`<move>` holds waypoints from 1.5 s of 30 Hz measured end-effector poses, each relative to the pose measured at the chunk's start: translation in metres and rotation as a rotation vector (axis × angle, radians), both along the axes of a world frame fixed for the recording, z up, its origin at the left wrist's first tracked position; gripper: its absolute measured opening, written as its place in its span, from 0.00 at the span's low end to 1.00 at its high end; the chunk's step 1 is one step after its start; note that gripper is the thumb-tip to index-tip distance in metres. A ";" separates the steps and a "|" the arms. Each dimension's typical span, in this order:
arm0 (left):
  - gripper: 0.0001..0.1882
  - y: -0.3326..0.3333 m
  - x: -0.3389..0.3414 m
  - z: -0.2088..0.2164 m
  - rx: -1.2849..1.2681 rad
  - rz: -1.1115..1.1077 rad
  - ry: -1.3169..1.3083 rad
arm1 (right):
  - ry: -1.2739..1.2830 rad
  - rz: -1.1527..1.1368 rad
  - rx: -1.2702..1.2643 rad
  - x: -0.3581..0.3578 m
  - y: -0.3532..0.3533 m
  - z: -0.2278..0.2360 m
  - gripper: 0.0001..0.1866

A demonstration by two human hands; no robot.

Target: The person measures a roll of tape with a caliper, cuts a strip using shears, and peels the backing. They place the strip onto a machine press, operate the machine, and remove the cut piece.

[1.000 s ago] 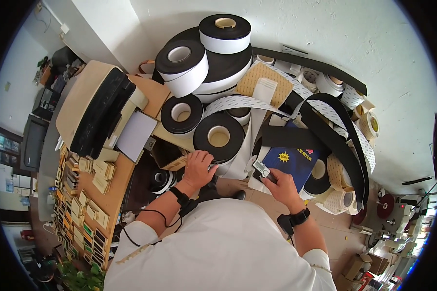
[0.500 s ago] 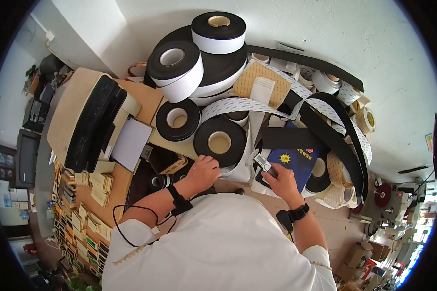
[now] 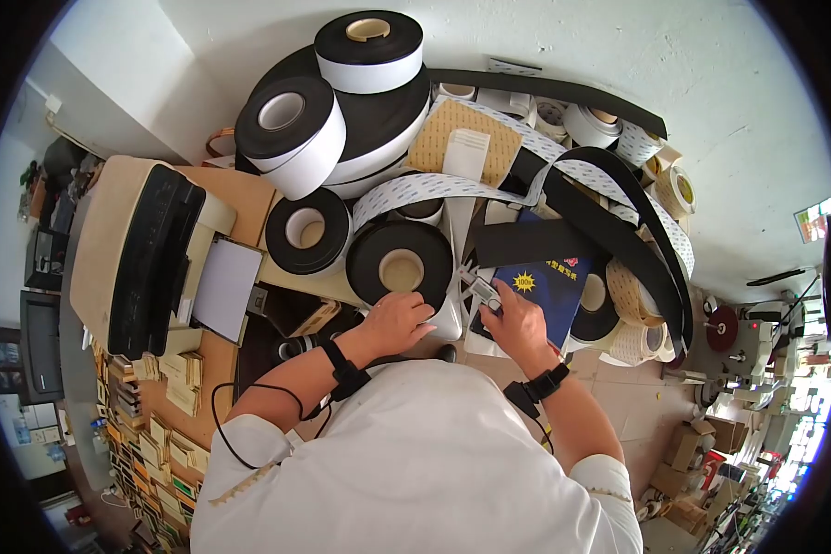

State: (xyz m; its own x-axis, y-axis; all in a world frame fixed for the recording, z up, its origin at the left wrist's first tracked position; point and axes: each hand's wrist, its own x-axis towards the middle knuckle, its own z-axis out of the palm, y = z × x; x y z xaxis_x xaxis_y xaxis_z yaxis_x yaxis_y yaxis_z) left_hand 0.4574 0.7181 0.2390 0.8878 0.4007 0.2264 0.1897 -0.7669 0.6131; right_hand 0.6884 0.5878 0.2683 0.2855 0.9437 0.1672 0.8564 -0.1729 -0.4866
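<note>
One caliper (image 3: 482, 292) is just right of the middle roll (image 3: 367, 258), a black one with a cardboard core. The right hand (image 3: 517, 325) is closed around the caliper, the thumb along its body. The left hand (image 3: 402, 325) rests on the near rim of the middle roll, the fingers bent over it — I cannot tell if they press or grip.

Left of the middle roll lies one more black roll (image 3: 337, 231). Behind it, two smaller rolls, an upper one (image 3: 369, 46) and a left one (image 3: 291, 129), sit on one very wide roll (image 3: 379, 134). A white tape strip (image 3: 439, 185) with blue marks bends just behind the middle roll; its marks are too small for reading.

Right of the middle roll is one blue booklet (image 3: 549, 300), which bears a yellow star-shaped badge and printed characters. One flat black piece (image 3: 526, 242) covers its far edge. Between the middle roll and the booklet there is only a narrow gap — the caliper's tip points into it. Tiled floor (image 3: 637, 397) begins past the booklet's near side. Far left of the middle roll stands one printer (image 3: 148, 258).
</note>
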 end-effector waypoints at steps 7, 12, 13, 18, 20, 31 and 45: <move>0.07 -0.006 0.006 -0.003 0.018 0.060 -0.034 | -0.115 0.215 -0.084 0.010 0.003 0.005 0.28; 0.04 -0.007 0.009 0.000 -0.024 0.078 -0.034 | -0.131 0.308 -0.014 0.022 0.001 -0.001 0.30; 0.04 -0.005 0.010 0.001 -0.023 0.081 -0.034 | -0.131 0.310 -0.013 0.024 0.001 -0.002 0.30; 0.09 0.004 0.018 0.003 -0.131 0.066 0.162 | -0.198 0.334 -0.010 0.031 0.005 -0.001 0.30; 0.12 0.007 0.023 0.003 -0.173 0.049 0.171 | -0.233 0.325 -0.022 0.032 0.006 -0.002 0.29; 0.16 0.017 0.030 0.018 -0.361 0.078 0.355 | -0.275 0.271 -0.002 0.043 0.019 -0.012 0.24; 0.15 0.013 0.028 0.036 -0.393 0.087 0.359 | -0.250 0.261 -0.027 0.041 0.022 -0.009 0.21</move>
